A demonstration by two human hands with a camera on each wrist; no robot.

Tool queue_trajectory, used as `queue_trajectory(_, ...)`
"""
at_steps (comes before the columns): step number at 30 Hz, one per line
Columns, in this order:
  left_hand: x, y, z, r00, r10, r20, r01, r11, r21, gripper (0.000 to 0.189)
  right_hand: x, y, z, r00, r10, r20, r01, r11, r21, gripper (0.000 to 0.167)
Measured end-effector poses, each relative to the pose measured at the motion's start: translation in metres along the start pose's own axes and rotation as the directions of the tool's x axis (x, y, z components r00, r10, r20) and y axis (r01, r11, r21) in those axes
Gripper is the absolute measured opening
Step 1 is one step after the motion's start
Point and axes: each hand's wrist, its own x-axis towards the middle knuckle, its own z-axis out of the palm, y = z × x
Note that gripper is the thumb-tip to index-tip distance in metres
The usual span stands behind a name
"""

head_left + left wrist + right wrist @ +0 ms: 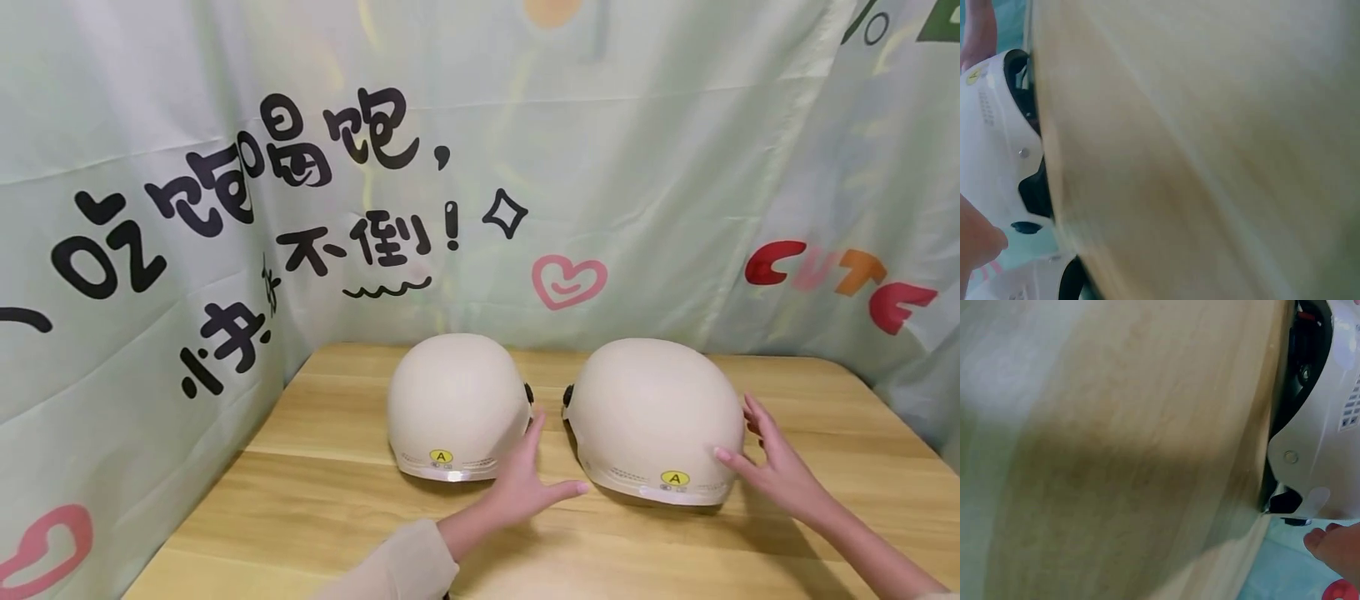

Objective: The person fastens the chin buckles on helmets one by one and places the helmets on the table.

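Observation:
Two cream helmets sit side by side on a wooden table, each with a yellow "A" sticker on its lower rim. My left hand (521,483) is in front of the gap between them. Its fingers point up beside the right edge of the left helmet (453,400), while the thumb stretches toward the right helmet (652,408). My right hand (776,467) is at that helmet's right side, fingers spread and thumb over its lower shell; whether it touches is unclear. In the right wrist view, fingertips (1322,540) appear beside the helmet's (1316,450) black-lined edge.
The wooden table (300,483) runs back to a pale fabric backdrop (637,167) with black lettering, a pink heart and coloured letters. A black buckle-like part (567,395) sticks out from the right helmet's left side.

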Motion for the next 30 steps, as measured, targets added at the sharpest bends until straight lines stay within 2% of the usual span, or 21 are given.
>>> queue_trajectory(4, 0.008, -0.003, 0.013, 0.999, -0.030, 0.011, 0.030, 1.000, -0.004, 0.108, 0.000, 0.004, -0.001, 0.998, 0.038, 0.056, -0.037, 0.999, -0.029, 0.091)
queue_trajectory(8, 0.014, -0.007, 0.023, 0.999, -0.024, 0.032, 0.024, 1.000, -0.013, 0.109, -0.005, 0.009, 0.002, 0.994, 0.042, 0.099, -0.039, 0.998, -0.039, 0.096)
queue_trajectory(11, 0.019, -0.010, 0.030, 0.999, -0.008, 0.043, 0.009, 1.000, -0.027, 0.109, -0.009, 0.013, 0.004, 0.994, 0.022, 0.110, -0.019, 0.999, -0.035, 0.099)
queue_trajectory(15, 0.025, -0.013, 0.036, 0.999, 0.043, 0.031, -0.040, 0.995, -0.087, 0.108, -0.014, 0.020, 0.007, 0.993, -0.017, 0.116, 0.022, 0.999, -0.042, 0.102)
queue_trajectory(18, 0.029, -0.013, 0.040, 0.999, 0.046, 0.026, -0.042, 0.990, -0.137, 0.107, -0.018, 0.026, 0.009, 0.991, -0.041, 0.129, 0.047, 0.998, -0.040, 0.103)
queue_trajectory(21, 0.031, -0.013, 0.044, 1.000, 0.008, 0.021, -0.005, 0.988, -0.153, 0.107, -0.019, 0.029, 0.009, 0.990, -0.040, 0.138, 0.048, 0.998, -0.052, 0.105)
queue_trajectory(27, 0.033, -0.006, 0.050, 0.999, -0.033, -0.010, 0.031, 0.984, -0.178, 0.107, -0.018, 0.027, 0.005, 0.991, 0.005, 0.131, 0.014, 0.989, -0.149, 0.107)
queue_trajectory(30, 0.033, -0.003, 0.052, 0.997, -0.069, -0.032, 0.062, 0.983, -0.173, 0.107, -0.016, 0.024, 0.005, 0.993, 0.016, 0.120, 0.002, 0.989, -0.146, 0.107)
